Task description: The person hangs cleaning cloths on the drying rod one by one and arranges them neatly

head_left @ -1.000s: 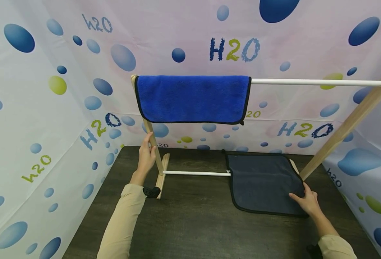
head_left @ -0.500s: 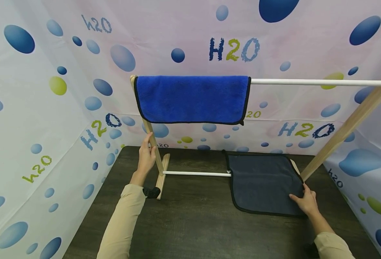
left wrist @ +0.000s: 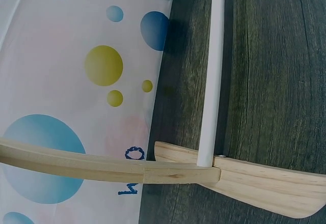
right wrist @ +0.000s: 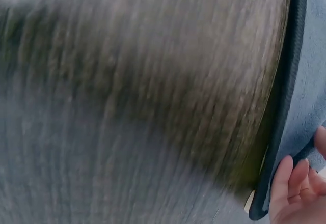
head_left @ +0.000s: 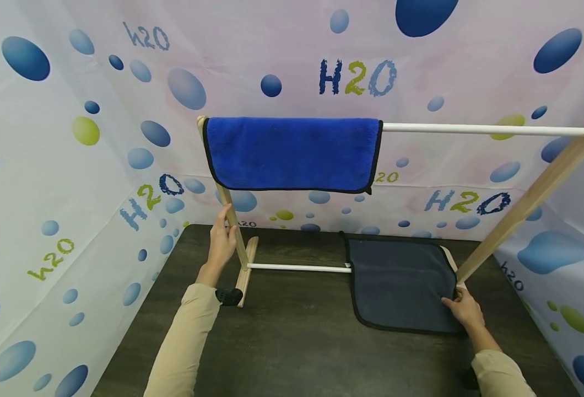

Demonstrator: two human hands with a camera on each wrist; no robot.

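My left hand (head_left: 221, 240) holds the left wooden post (head_left: 237, 237) of a drying rack, thumb and fingers about it. That post also crosses the left wrist view, where the hand itself is out of sight. A dark grey towel (head_left: 401, 281) with black edging hangs over the lower white bar (head_left: 299, 268) at the right. My right hand (head_left: 465, 309) pinches its right edge, close to the foot of the right post (head_left: 525, 209). In the right wrist view, curled fingers (right wrist: 282, 183) sit at the towel's edge (right wrist: 305, 81).
A blue towel (head_left: 292, 154) with black trim hangs over the left part of the upper white bar (head_left: 485, 129). Wooden feet (head_left: 248, 270) stand on the dark wood-grain table (head_left: 292, 353). Behind and at both sides rises a printed curtain (head_left: 292, 44).
My right hand has shifted slightly left, drawing the grey towel's right edge inward, so more of the right foot shows. The left hand keeps its place on the post.
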